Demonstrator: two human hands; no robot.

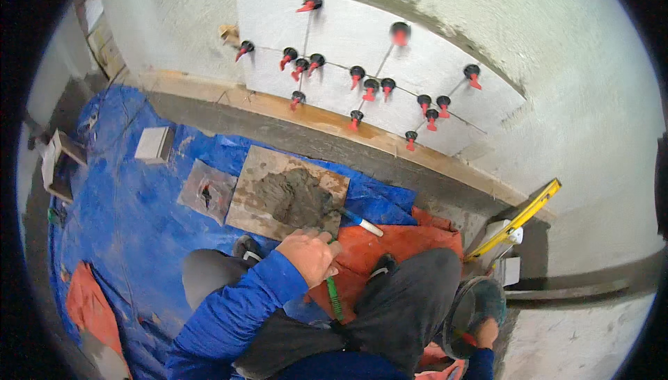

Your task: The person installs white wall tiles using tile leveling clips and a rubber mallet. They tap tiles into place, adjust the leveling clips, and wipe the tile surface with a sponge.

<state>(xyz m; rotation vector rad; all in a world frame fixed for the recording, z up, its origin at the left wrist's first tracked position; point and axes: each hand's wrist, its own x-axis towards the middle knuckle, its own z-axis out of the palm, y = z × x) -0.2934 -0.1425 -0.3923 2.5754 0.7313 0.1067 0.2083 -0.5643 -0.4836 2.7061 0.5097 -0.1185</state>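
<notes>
My left hand, in a blue sleeve, is closed round a green-handled tool; its working end cannot be made out. The hand is just in front of a stained tile board that carries a heap of wet grey mortar. At the heap's right edge rests a tool with a blue and white handle. At the lower right my right hand reaches over a dark bucket, its fingers closed on a thin red handle that points into the bucket.
Pale tiles on the wall carry several black and red levelling clips, above a wooden batten. A yellow spirit level leans at right. On the blue tarp lie a tile stack and a clear plastic bag.
</notes>
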